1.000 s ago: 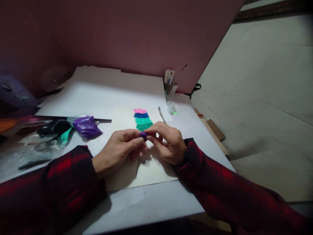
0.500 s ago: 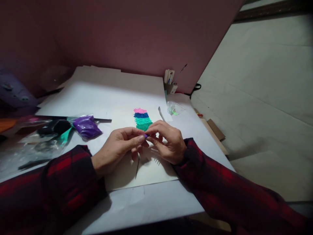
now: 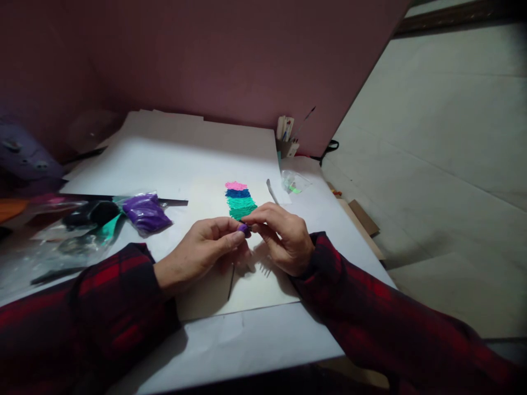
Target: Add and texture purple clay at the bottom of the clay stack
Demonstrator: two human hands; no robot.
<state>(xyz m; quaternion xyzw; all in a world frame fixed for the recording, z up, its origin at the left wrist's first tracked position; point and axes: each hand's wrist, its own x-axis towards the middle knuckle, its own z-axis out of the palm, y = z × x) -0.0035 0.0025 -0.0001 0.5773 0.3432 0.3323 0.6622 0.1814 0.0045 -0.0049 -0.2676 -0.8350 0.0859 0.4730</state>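
Between my two hands is a small lump of purple clay (image 3: 244, 229). My left hand (image 3: 201, 247) pinches it between thumb and forefinger. The fingertips of my right hand (image 3: 284, 236) are closed against its right side, with a small dark bit showing there. Just beyond my fingers, textured bands of pink, blue, teal and green clay (image 3: 242, 203) lie on a cream sheet (image 3: 201, 304). Below the hands rests a thin dark stick-like tool (image 3: 231, 282). Pale tines (image 3: 264, 269) show beside my right palm; the rest of that piece is hidden.
A plastic bag of purple clay (image 3: 147, 213) lies to the left, among other clear bags (image 3: 69, 247). Large white sheets (image 3: 197, 148) cover the back of the table. A flat metallic tool (image 3: 272, 191), a small clear bag (image 3: 295, 182) and a pen holder (image 3: 286, 140) are on the right.
The fingers have shifted around the purple clay, and more of it shows now. My right thumb has drawn back from its front. Both forearms stay about where they were.
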